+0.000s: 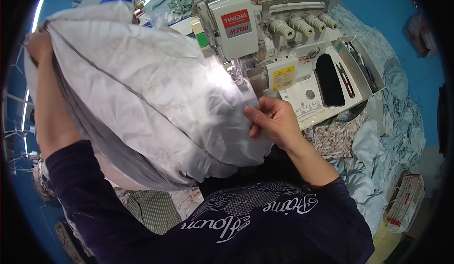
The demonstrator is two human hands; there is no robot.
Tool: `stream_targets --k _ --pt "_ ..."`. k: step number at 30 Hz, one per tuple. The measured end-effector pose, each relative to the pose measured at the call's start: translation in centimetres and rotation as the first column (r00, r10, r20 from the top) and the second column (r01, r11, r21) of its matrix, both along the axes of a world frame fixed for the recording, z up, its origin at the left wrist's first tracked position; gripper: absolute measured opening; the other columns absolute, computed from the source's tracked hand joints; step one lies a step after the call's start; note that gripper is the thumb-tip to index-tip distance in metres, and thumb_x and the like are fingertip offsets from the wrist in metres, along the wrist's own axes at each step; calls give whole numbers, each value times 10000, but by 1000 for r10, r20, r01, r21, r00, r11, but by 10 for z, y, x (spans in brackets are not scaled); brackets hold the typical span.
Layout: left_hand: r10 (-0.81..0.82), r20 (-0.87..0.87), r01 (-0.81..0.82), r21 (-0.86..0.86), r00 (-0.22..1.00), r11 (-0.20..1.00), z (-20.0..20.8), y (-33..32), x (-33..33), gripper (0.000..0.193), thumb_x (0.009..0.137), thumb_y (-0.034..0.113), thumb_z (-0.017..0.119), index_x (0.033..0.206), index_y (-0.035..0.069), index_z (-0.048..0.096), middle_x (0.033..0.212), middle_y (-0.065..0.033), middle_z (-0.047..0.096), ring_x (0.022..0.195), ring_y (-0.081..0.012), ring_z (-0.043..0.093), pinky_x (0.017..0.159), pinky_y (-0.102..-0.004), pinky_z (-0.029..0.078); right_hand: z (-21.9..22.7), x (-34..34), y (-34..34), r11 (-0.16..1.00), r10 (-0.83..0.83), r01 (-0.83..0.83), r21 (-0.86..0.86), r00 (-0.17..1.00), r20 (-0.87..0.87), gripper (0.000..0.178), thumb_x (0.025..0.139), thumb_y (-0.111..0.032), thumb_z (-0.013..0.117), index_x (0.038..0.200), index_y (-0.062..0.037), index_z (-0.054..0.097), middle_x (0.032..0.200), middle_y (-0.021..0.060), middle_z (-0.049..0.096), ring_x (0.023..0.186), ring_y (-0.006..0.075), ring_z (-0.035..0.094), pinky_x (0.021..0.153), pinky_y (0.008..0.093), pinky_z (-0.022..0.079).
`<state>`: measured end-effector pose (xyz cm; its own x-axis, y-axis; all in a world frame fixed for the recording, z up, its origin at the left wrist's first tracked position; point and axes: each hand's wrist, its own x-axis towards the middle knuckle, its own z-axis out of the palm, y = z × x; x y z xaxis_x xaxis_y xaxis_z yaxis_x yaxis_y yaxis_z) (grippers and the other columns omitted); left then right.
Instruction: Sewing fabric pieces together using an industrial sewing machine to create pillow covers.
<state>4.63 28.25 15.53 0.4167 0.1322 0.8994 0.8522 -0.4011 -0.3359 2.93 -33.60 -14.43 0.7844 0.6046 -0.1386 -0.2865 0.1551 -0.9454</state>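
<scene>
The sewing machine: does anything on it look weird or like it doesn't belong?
Maybe the black phone lying on the sewing machine, right of the white cloth, beside the red snips: snips suit sewing, but a phone seems out of place.

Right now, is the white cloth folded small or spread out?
Spread out, though wrinkled: the white cloth reaches from the left hand to the right hand, which pinches its edge near the sewing machine.

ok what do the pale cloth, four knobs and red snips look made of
Pale cloth: matte fabric, perhaps cotton, from its soft creases. Knobs: cream, satin, probably plastic, from the moulded ridges. Red snips: slim dark tips suggest metal; handle painted or plastic, unclear.
</scene>
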Motion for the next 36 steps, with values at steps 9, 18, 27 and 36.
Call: stream_targets --k 9,18,27,36 --pt "-974 -31 375 -920 223 115 -281 -296 -81 471 656 246 759 1026 2 603 1050 -163 600 972 -316 562 931 -366 373 -1 -1 -1 1000 -9 10 -29 1000 25 248 842 -215 667 735 -25 548 630 26 577 510 88 568 495 213 464" --pt "-633 175 443 -846 755 295 -282 -338 -105 105 824 88 588 845 -13 568 781 -175 596 717 -354 553 630 -393 434 -8 1 0 1000 2 -2 11 999 49 214 852 -206 654 803 -11 581 621 23 574 504 81 558 487 205 458" --pt "-654 377 732 -532 655 427 -255 -302 -60 117 858 107 576 910 3 564 840 -156 590 753 -318 570 666 -365 453 -7 1 -1 1000 2 -2 -1 997 83 212 850 -200 655 819 -4 580 614 14 559 468 73 526 448 203 432" --pt "-536 213 570 -436 817 696 -254 -233 -21 153 873 201 542 916 60 584 890 -129 600 791 -328 591 660 -410 468 -8 1 0 1000 -3 1 30 997 77 201 858 -194 645 795 -18 572 604 1 547 403 47 457 375 180 345"
